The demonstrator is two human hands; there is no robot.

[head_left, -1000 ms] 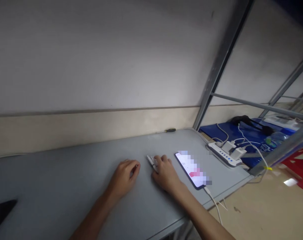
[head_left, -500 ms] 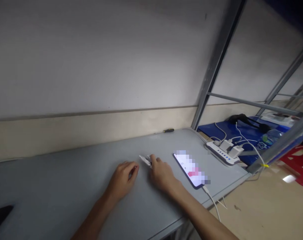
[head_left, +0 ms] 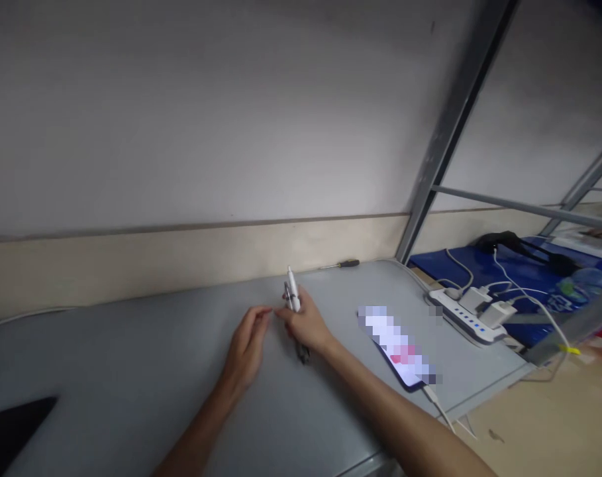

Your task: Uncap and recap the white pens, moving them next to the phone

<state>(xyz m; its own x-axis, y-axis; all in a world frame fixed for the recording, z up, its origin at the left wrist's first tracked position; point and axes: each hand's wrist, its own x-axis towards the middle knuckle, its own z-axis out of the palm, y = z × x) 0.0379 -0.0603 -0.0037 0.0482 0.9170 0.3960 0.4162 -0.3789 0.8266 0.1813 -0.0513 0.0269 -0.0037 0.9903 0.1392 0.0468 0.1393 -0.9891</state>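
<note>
My right hand point(head_left: 305, 324) is closed around a slim white pen point(head_left: 293, 286) with a grey clip along its side. The pen's white end points up toward the wall, and dark ends stick out below the palm; whether a second pen lies in the grip I cannot tell. Just left of it, my left hand point(head_left: 248, 348) has its fingers drawn together in a pinch, the tips close to my right thumb. Anything between those tips is too small to make out. Both hands are over the grey tabletop point(head_left: 146, 371).
A lit phone point(head_left: 397, 348) on a white cable lies right of my right arm. Behind it is a power strip point(head_left: 467, 317) with chargers. A screwdriver point(head_left: 341, 264) rests by the wall. A dark object point(head_left: 17, 434) sits at the lower left, and a metal post point(head_left: 454, 132) rises at the right.
My right hand has turned, so the pen now stands more upright and shows more of its length. My left fingers have straightened somewhat. The view has shifted slightly left.
</note>
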